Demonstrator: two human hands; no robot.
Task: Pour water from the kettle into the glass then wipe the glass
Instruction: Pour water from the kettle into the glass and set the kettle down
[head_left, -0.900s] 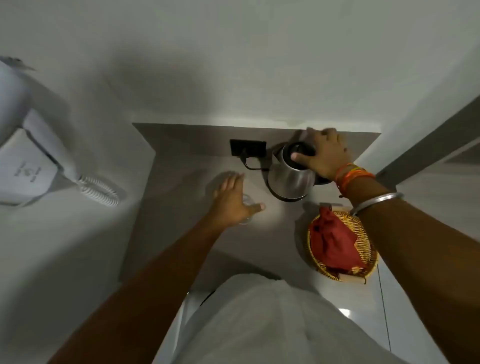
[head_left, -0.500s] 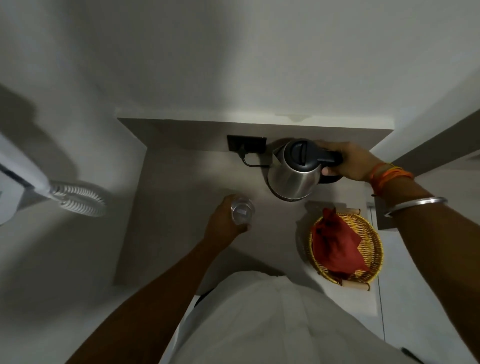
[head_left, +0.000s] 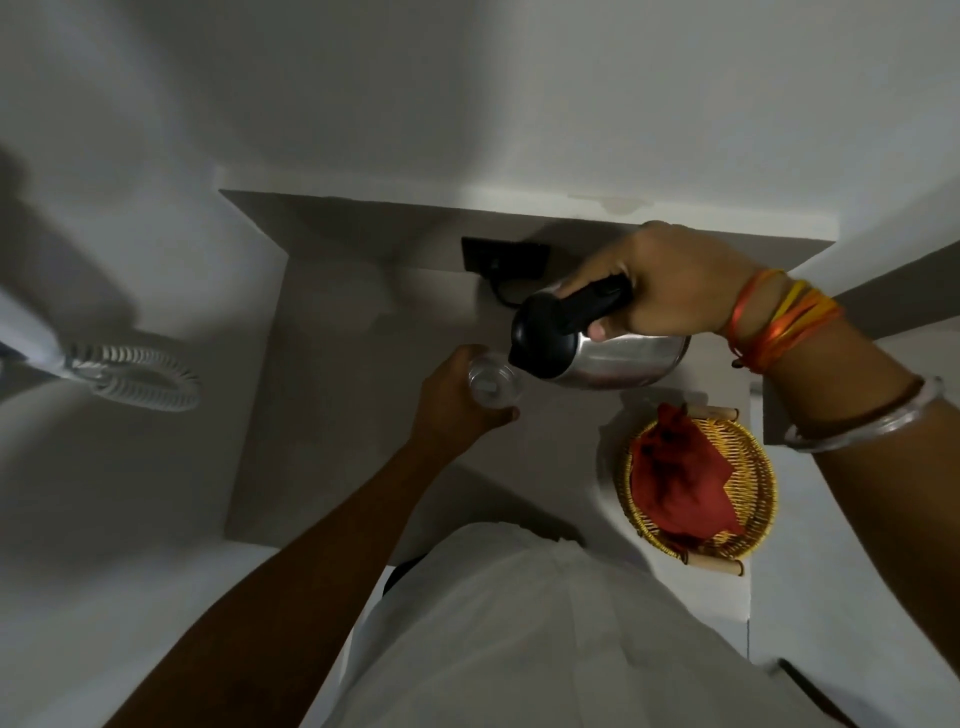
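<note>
My right hand (head_left: 670, 280) grips the black handle of the steel kettle (head_left: 618, 358), which is lifted and tipped to the left, its black lid end right over the glass. The clear glass (head_left: 491, 382) stands upright on the grey counter (head_left: 332, 415), held around its side by my left hand (head_left: 449, 400). I cannot make out any water stream. A red cloth (head_left: 680, 478) lies bunched in a woven basket (head_left: 756, 467) at the right of the counter.
A black wall socket (head_left: 501, 254) with a plugged cord sits behind the kettle. A white coiled cord (head_left: 135, 374) hangs from a wall device at the left. White walls close in the counter at back and left. My white shirt fills the bottom.
My right hand lifted the kettle off its spot and tilted it left over the glass. My left hand keeps hold of the glass in nearly the same place.
</note>
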